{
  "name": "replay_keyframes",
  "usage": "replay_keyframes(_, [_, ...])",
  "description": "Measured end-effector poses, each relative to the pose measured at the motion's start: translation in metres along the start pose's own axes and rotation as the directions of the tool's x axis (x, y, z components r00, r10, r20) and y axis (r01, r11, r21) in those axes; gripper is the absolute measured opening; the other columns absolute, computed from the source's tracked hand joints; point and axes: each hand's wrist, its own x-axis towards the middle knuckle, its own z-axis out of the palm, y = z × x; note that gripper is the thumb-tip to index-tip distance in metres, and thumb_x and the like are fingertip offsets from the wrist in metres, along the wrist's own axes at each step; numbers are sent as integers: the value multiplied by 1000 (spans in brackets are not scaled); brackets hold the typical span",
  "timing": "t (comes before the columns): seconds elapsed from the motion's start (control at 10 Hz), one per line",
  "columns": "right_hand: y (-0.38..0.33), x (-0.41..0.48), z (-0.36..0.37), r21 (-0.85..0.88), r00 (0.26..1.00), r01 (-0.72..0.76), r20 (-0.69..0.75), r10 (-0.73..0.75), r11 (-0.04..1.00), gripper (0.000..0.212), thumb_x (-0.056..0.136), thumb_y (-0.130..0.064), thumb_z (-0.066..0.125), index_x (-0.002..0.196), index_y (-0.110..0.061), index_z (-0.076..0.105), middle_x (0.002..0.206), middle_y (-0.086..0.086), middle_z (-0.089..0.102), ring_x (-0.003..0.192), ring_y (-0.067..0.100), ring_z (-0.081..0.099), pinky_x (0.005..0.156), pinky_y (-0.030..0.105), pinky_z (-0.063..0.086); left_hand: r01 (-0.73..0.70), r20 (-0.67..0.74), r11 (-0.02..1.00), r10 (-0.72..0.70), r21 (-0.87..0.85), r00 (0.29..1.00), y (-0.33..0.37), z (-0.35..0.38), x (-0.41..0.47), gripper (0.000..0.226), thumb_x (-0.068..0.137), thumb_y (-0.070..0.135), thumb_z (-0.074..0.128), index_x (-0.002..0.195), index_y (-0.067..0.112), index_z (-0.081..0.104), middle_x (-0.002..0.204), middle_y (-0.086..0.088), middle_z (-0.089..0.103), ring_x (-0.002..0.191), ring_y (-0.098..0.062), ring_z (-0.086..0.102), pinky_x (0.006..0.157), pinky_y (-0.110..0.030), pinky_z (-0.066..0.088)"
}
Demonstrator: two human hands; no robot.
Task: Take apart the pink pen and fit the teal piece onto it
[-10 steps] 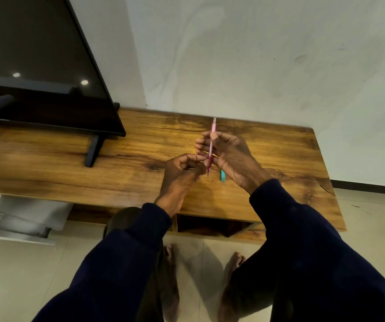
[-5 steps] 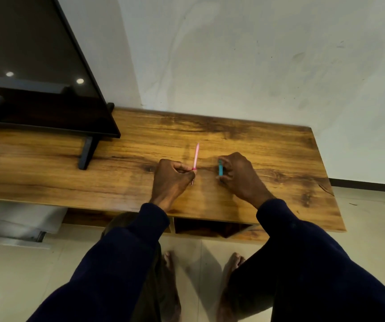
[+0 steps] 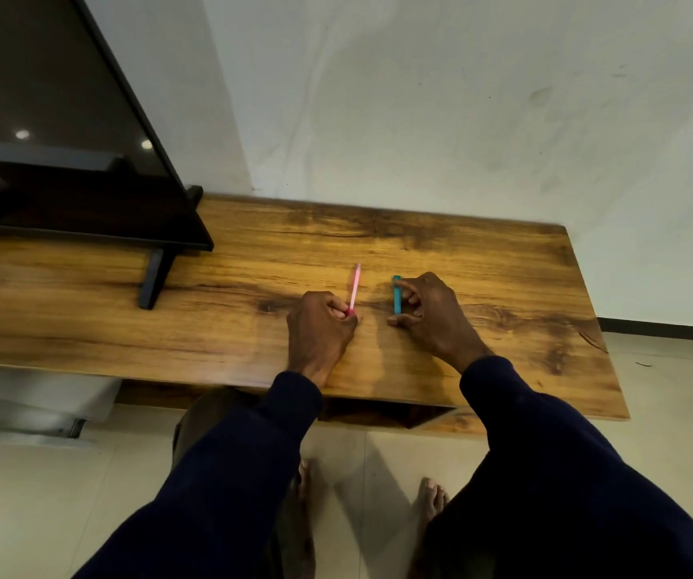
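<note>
A thin pink pen (image 3: pixel 354 288) sticks up and away from my left hand (image 3: pixel 320 323), which grips its lower end low over the wooden table (image 3: pixel 482 261). To its right, my right hand (image 3: pixel 432 315) pinches a short teal piece (image 3: pixel 397 294) between thumb and fingers, close to the tabletop. The two parts are apart, roughly a hand's width between them. The pen's lower tip is hidden inside my left fist.
A dark television (image 3: pixel 56 131) on a black stand foot (image 3: pixel 152 277) fills the table's left part. A white wall stands behind. The table's right edge (image 3: pixel 587 294) and front edge are near; my bare feet are on the tiled floor below.
A second ago both hands held the pen up together. They have come down to the table and parted: the left keeps the pink pen, the right has closed on the teal piece.
</note>
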Motion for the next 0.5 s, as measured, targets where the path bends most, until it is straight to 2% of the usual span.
replay_keyframes(0.1, [1,5,2,17,1000,2,5,-2,1000,68,83,-19,84,145,-15,55,129,7,54,110,15,55,86,16,46,-10,-2,1000,10,12,1000,-2,4,4,17,82,20,86,96,16,76,85,7,74,73,3,66,64,-9,50])
replay_keyframes(0.3, [6,12,3,-21,999,26,33,-25,999,65,85,-21,82,144,-20,56,130,3,53,105,5,49,76,3,36,-57,-32,997,59,59,998,5,12,21,15,82,20,86,94,15,78,84,7,75,68,6,64,64,-6,54])
replay_keyframes(0.5, [3,15,-6,34,997,45,60,-46,998,68,83,-23,84,145,-20,57,127,4,54,109,13,55,81,7,39,-10,-34,1000,9,-20,999,20,11,30,17,79,26,89,87,15,78,77,4,76,63,3,67,56,-7,52])
